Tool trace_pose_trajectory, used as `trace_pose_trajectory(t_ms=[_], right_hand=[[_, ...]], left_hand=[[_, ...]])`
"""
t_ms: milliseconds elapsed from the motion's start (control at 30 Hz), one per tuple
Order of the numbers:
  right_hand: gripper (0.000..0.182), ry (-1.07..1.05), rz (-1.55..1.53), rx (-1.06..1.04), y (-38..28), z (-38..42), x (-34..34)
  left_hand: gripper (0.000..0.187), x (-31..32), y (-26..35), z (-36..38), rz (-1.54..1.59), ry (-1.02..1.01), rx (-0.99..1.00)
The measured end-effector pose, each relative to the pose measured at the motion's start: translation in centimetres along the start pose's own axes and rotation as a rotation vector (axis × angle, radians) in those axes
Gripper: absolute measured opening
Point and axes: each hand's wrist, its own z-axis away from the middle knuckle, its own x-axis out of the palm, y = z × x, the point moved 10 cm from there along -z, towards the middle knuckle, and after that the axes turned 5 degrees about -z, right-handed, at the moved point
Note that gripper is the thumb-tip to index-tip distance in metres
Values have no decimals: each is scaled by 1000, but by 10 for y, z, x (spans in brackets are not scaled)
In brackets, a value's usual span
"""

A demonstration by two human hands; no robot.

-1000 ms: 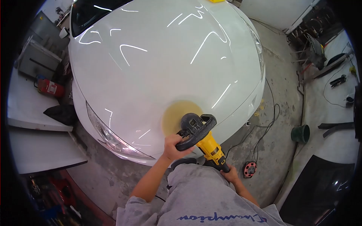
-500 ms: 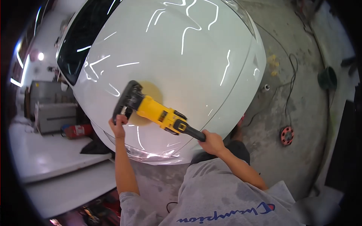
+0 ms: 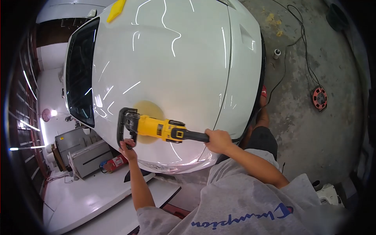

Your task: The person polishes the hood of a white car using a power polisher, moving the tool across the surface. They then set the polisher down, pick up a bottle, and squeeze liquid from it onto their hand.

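Observation:
A yellow and black polisher (image 3: 158, 128) lies across the white car hood (image 3: 188, 86), its round yellowish foam pad (image 3: 150, 110) against the paint. My left hand (image 3: 128, 149) is closed around the lower end of the black loop handle (image 3: 121, 127) at the tool's head. At the other end, my right hand (image 3: 218, 141) wraps the black rear grip, fingers partly hidden. The pad's middle is covered by the tool body. Near the windshield (image 3: 81, 74) rests a yellow cloth (image 3: 116, 10).
On the concrete floor at right are a cable (image 3: 304, 55), an orange-red reel (image 3: 319, 98), a small white bottle (image 3: 277, 53) and a dark bucket (image 3: 337, 17). At left stand a grey cabinet (image 3: 88, 156), a red cylinder (image 3: 116, 162) and a white panel (image 3: 90, 203).
My view has turned and shifted, bringing the yellow cloth into sight. The polisher now lies more level across the view, both hands still on it.

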Motion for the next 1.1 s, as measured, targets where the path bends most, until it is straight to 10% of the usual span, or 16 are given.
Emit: trace_pose_trajectory(t_ms=[233,300,600,1100], right_hand=[[21,109,39,111,110,56,-70],[20,166,9,140,133,72,-86],[31,300,-152,373,228,107,-134],[15,172,-210,362,198,91,-155]], left_hand=[[32,107,-15,94,50,-121,102],[51,134,-35,117,29,-44,59],[42,320,83,68,-109,-267,312],[45,297,108,43,-145,-6,114]])
